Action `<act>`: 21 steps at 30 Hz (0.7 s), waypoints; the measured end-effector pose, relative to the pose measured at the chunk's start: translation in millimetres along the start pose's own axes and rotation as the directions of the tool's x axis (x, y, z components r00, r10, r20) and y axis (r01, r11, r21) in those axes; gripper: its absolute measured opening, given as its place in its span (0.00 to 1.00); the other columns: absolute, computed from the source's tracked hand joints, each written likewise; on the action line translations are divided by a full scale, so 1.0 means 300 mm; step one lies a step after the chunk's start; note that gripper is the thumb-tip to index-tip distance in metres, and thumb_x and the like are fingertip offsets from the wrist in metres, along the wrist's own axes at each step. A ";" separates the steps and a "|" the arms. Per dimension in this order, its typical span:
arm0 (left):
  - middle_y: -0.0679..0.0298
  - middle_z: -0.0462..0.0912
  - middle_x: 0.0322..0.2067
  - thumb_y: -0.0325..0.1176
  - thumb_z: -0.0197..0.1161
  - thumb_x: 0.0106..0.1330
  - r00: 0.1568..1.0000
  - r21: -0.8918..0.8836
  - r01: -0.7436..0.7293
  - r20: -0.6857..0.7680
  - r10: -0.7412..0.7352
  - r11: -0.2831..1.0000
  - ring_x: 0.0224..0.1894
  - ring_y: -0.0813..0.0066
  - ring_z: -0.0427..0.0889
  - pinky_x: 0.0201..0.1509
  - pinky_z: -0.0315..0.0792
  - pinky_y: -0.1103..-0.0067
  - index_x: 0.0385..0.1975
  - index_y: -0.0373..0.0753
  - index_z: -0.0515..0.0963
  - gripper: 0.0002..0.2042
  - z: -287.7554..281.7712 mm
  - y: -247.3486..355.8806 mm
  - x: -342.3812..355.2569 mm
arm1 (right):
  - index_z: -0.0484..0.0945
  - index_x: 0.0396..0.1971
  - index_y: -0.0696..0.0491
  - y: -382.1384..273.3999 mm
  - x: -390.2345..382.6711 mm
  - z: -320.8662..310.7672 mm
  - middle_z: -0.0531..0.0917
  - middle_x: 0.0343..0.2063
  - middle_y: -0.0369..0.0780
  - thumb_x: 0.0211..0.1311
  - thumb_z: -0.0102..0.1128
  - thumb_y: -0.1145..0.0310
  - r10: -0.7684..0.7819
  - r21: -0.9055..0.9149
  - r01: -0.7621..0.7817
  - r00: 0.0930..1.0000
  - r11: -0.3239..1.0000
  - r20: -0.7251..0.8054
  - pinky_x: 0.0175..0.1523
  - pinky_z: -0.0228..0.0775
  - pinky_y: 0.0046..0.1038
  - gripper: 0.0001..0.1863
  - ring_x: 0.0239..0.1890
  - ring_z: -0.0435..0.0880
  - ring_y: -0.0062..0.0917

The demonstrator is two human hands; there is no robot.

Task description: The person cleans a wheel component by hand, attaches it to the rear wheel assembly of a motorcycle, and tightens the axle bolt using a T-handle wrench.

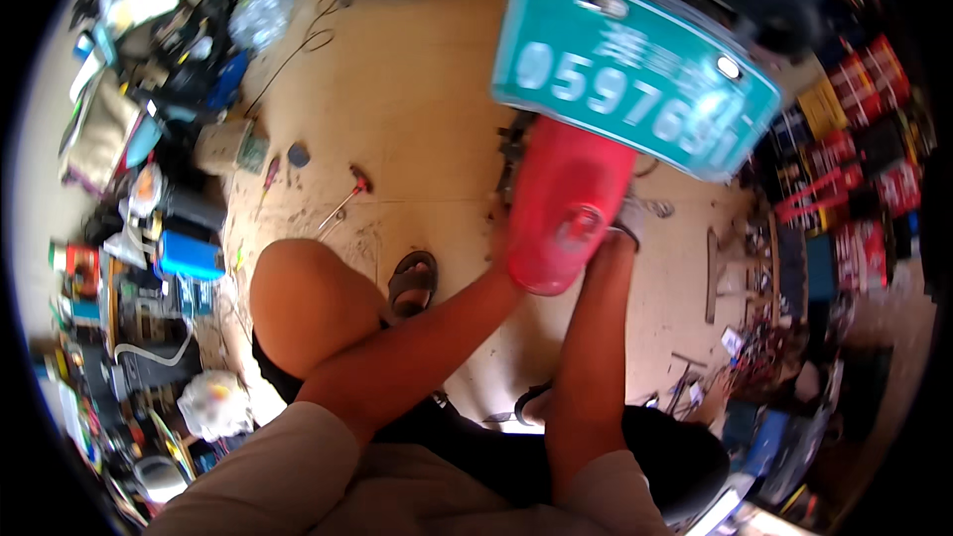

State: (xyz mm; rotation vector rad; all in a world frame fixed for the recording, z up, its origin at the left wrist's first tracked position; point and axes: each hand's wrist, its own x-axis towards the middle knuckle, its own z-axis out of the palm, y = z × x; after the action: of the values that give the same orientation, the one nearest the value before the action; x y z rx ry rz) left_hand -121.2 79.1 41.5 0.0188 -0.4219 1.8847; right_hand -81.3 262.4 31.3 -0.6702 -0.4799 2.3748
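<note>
Red mudguard (556,179): glossy, tongue-shaped, rounded at near end. Slants slightly right going away, far end out of sight behind green number plate (635,74). Carries oval patch (579,228) near rounded end, detail blurred.

One green number plate (635,65) between one and two o'clock; one red mudguard (571,189) at two. Two forearms (427,347), one at seven, one between four and five. Two dark sandals (414,260), at eight and five. One red-handled tool (360,179) and one dark disc (298,155) at ten. One blue box (191,255) at nine. The red packages (885,244) at three are too crowded to count.
</note>
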 end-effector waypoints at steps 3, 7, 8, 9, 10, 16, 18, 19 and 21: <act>0.53 0.60 0.75 0.67 0.41 0.75 0.992 0.114 -0.042 -0.115 0.056 0.993 0.74 0.51 0.62 0.76 0.61 0.55 0.76 0.42 0.56 0.40 -0.077 0.093 -0.017 | 0.77 0.60 0.53 0.041 -0.066 0.089 0.85 0.55 0.38 0.72 0.61 0.53 -0.036 0.182 0.011 0.990 0.983 0.138 0.63 0.73 0.38 0.24 0.56 0.82 0.32; 0.53 0.65 0.71 0.71 0.42 0.72 0.993 0.042 -0.039 -0.109 0.043 0.998 0.69 0.46 0.69 0.69 0.69 0.49 0.75 0.47 0.59 0.41 -0.077 0.079 -0.014 | 0.80 0.55 0.57 0.027 0.017 -0.002 0.85 0.51 0.40 0.70 0.67 0.60 -0.137 0.235 0.120 0.989 0.965 0.054 0.57 0.78 0.34 0.21 0.51 0.84 0.30; 0.53 0.67 0.70 0.70 0.44 0.72 0.990 0.110 -0.041 -0.128 0.055 0.993 0.68 0.46 0.70 0.68 0.70 0.49 0.74 0.47 0.61 0.40 -0.084 0.083 -0.014 | 0.81 0.53 0.58 0.022 0.057 -0.050 0.86 0.47 0.40 0.69 0.68 0.61 -0.105 0.225 0.098 0.994 0.969 0.017 0.53 0.80 0.33 0.20 0.47 0.85 0.30; 0.53 0.68 0.69 0.69 0.45 0.72 0.984 0.251 -0.061 -0.147 0.100 0.966 0.68 0.46 0.71 0.67 0.71 0.49 0.73 0.46 0.63 0.39 -0.092 0.088 -0.014 | 0.82 0.51 0.60 0.012 0.076 -0.063 0.87 0.44 0.40 0.68 0.69 0.62 -0.070 0.214 0.072 0.997 0.974 -0.017 0.50 0.82 0.33 0.19 0.44 0.86 0.29; 0.54 0.70 0.68 0.68 0.47 0.72 0.975 0.387 -0.066 -0.169 0.141 0.920 0.67 0.46 0.72 0.66 0.73 0.49 0.72 0.46 0.64 0.38 -0.100 0.089 -0.016 | 0.82 0.51 0.60 0.017 0.092 -0.074 0.87 0.43 0.39 0.68 0.69 0.62 -0.077 0.232 0.090 0.995 0.968 -0.067 0.49 0.82 0.33 0.19 0.42 0.86 0.29; 0.53 0.74 0.66 0.61 0.51 0.72 0.978 0.189 -0.012 -0.203 0.051 0.982 0.65 0.46 0.74 0.64 0.74 0.49 0.68 0.44 0.69 0.33 -0.056 0.087 -0.039 | 0.81 0.57 0.57 0.045 0.004 -0.037 0.83 0.48 0.39 0.72 0.64 0.59 -0.233 0.147 0.213 0.963 0.966 0.133 0.50 0.81 0.32 0.21 0.49 0.81 0.26; 0.53 0.74 0.66 0.60 0.52 0.72 0.979 0.263 0.018 -0.199 0.036 0.965 0.64 0.46 0.75 0.64 0.74 0.50 0.68 0.44 0.69 0.32 -0.055 0.098 -0.056 | 0.80 0.57 0.58 0.033 -0.020 -0.015 0.84 0.46 0.39 0.72 0.65 0.59 -0.271 0.110 0.259 0.957 0.959 0.108 0.48 0.81 0.31 0.22 0.45 0.82 0.26; 0.53 0.74 0.66 0.59 0.53 0.72 0.970 0.286 0.010 -0.234 0.060 0.958 0.64 0.46 0.75 0.64 0.74 0.50 0.68 0.44 0.69 0.32 -0.062 0.095 -0.062 | 0.80 0.57 0.59 0.029 -0.029 -0.001 0.84 0.44 0.40 0.72 0.65 0.59 -0.289 0.091 0.281 0.953 0.955 0.095 0.47 0.81 0.31 0.23 0.43 0.83 0.26; 0.53 0.74 0.65 0.59 0.53 0.72 0.947 0.339 -0.007 -0.300 0.115 0.941 0.64 0.46 0.76 0.64 0.74 0.51 0.68 0.44 0.70 0.31 -0.075 0.080 -0.064 | 0.80 0.56 0.61 0.033 -0.024 0.015 0.85 0.41 0.40 0.71 0.66 0.59 -0.357 0.054 0.359 0.933 0.932 -0.047 0.44 0.81 0.32 0.23 0.40 0.84 0.27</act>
State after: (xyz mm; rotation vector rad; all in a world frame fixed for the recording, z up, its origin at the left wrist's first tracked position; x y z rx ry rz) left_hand -132.2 61.5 9.6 -0.0700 0.1226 1.9594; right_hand -83.6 249.5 32.7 -0.5446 -0.4667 2.0209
